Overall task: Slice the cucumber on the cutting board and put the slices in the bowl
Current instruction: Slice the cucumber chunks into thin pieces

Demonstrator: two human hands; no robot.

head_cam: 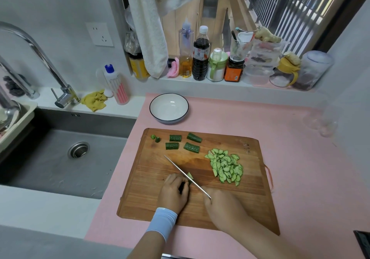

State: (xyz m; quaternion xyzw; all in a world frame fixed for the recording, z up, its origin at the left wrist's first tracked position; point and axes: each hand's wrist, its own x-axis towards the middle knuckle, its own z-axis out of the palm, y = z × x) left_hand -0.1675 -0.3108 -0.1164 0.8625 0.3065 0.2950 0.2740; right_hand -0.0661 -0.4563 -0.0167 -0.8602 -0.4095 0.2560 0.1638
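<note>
A wooden cutting board (164, 204) lies on the pink counter. My left hand (173, 192) presses down on a short cucumber piece (190, 176), mostly hidden under the fingers. My right hand (224, 208) grips a knife (186, 175) whose blade rests against that piece's cut end. A heap of thin half-moon slices (226, 167) lies at the board's right. Several uncut cucumber chunks (183, 142) and two small end bits (155, 138) sit along the far edge. The white bowl (169, 108) with a dark rim stands empty beyond the board.
A steel sink (66, 154) with a tap (40, 58) is to the left. Bottles and jars (201, 58) line the window sill behind the bowl. A yellow cloth (94, 99) and a soap bottle (116, 84) sit by the tap.
</note>
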